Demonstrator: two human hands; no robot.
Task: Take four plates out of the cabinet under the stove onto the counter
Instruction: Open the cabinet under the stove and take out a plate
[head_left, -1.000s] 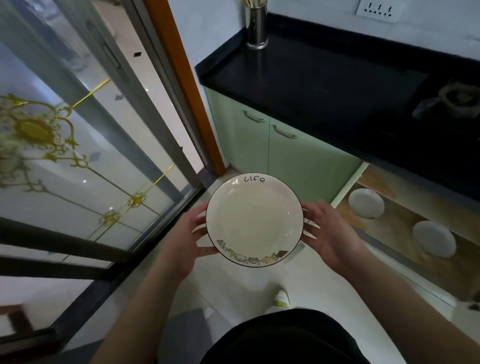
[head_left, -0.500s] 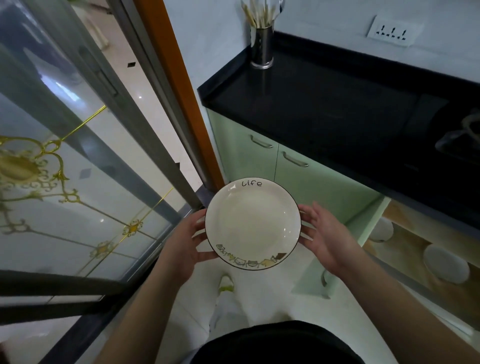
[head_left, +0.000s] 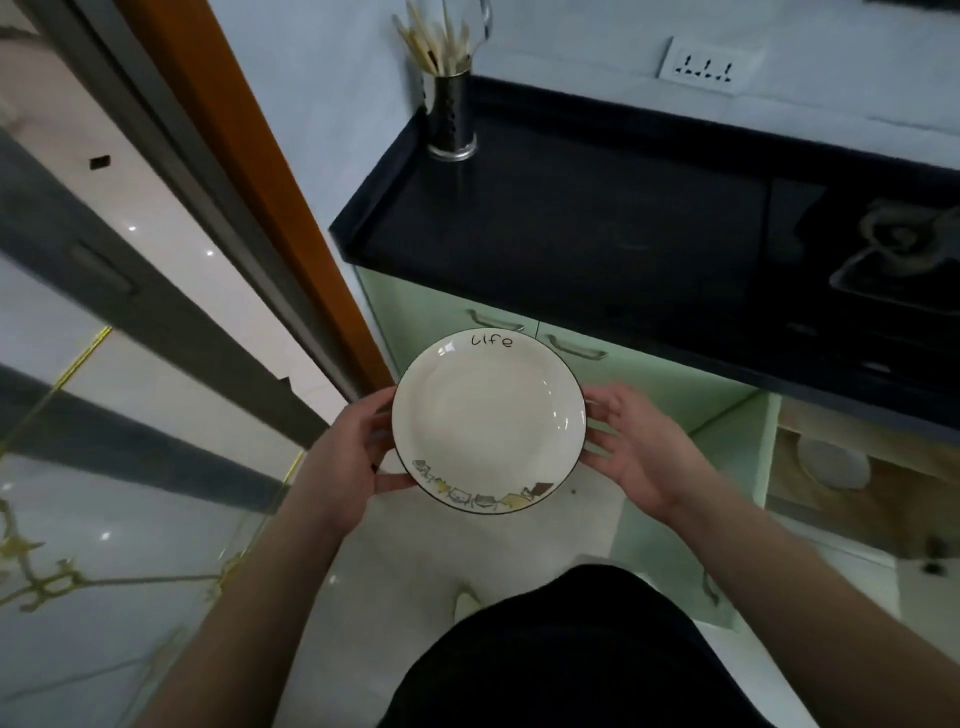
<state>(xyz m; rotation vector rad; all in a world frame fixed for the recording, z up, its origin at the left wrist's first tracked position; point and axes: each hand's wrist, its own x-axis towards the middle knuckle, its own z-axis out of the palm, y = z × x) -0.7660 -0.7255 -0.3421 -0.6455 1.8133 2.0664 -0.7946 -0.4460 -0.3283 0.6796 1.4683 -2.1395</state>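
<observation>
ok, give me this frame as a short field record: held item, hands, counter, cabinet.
held item: white plate with "life" lettering and a cartoon border, held level in front of the counter, not yet set down
left hand: grips the plate's left rim
right hand: supports the right rim, fingers fairly straight
counter: black, no plates on the visible part; utensil holder in the far left corner
stove: at the right edge
cabinet under stove: open, one pale plate visible inside
</observation>
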